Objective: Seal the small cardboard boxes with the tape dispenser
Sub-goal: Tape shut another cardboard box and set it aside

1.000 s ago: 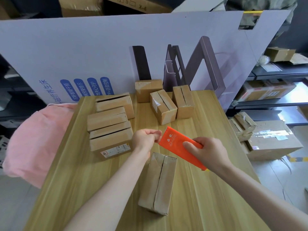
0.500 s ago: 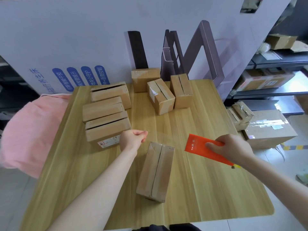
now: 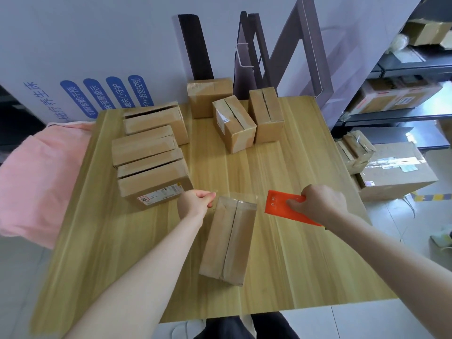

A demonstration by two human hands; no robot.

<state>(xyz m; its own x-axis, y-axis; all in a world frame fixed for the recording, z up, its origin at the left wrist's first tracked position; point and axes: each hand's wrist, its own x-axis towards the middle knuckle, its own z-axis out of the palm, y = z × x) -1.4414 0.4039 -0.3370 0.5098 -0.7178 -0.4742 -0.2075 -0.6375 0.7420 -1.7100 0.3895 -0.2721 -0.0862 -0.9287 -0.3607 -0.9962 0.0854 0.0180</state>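
**Over the box (image 3: 227, 241): tape (image 3: 241, 197) may land crooked**

On the table (image 3: 293, 265), the box lies between the hands. The right hand (image 3: 320, 204) grips the dispenser (image 3: 276, 204) beside its far end; the left hand (image 3: 193, 204) pinches the tape's end. Slack could let the strip twist or miss the seam (image 3: 231, 236).

A wooden table (image 3: 305, 265) is spread beneath the left hand (image 3: 195, 203) and right hand (image 3: 318, 204). A pink bundle (image 3: 36, 177), perhaps cloth, is seen left of the left hand. A white printed board (image 3: 97, 45) is propped beyond both; a large taped carton (image 3: 396, 177) is set right of the right hand
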